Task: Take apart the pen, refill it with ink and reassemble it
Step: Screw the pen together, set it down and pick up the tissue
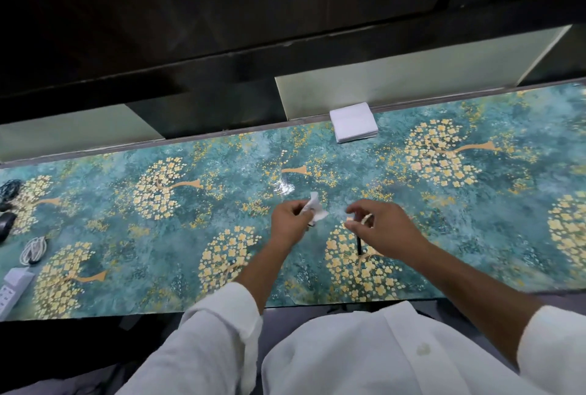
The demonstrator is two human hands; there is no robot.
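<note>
My left hand (290, 225) pinches a crumpled white tissue (314, 208) above the middle of the table. A small dark tip (312, 225) pokes out under the tissue; I cannot tell what it is. My right hand (388, 231) is a short way to the right, with its fingers closed on a pen part. That part shows as a pale, gold-tinted bit (367, 218) at the fingertips and a thin dark stem (359, 245) sticking out below the palm. The two hands are apart and do not touch.
The table wears a teal cover with gold trees (177, 185). A stack of white tissues (353, 122) sits at the back edge. At the far left lie a black cable (9, 188), a dark mouse (6, 224), a coiled white cable (33, 250) and a power strip (12, 288).
</note>
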